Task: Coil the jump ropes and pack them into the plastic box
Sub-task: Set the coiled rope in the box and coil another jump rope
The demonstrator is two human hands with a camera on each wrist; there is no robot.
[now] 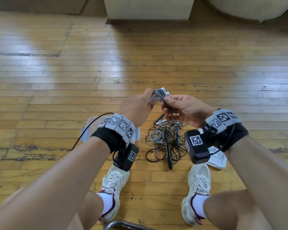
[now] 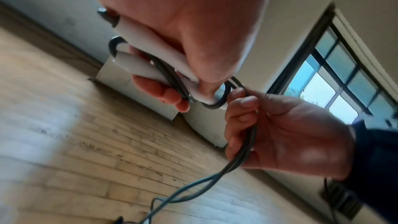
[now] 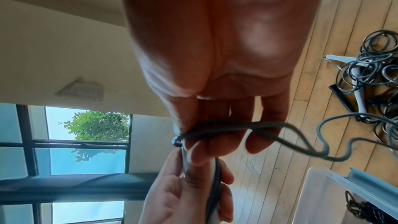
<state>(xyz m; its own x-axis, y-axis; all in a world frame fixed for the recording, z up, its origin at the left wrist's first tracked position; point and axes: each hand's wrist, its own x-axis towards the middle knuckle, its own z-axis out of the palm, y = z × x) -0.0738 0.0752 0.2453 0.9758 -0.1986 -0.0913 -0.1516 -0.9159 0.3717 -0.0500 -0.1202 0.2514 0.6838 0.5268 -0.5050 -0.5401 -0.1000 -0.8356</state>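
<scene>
Left grip: your left hand is curled tight round two white handles, cord looped over them.
Right grip: your right hand pinches the dark cord just beside the handles; fingers closed on it.
Rope pile: on the floor below both grips.
Plastic box: under your left wrist.

The head view looks steeply down at the floor; both close wrist views share the meeting hands.
</scene>
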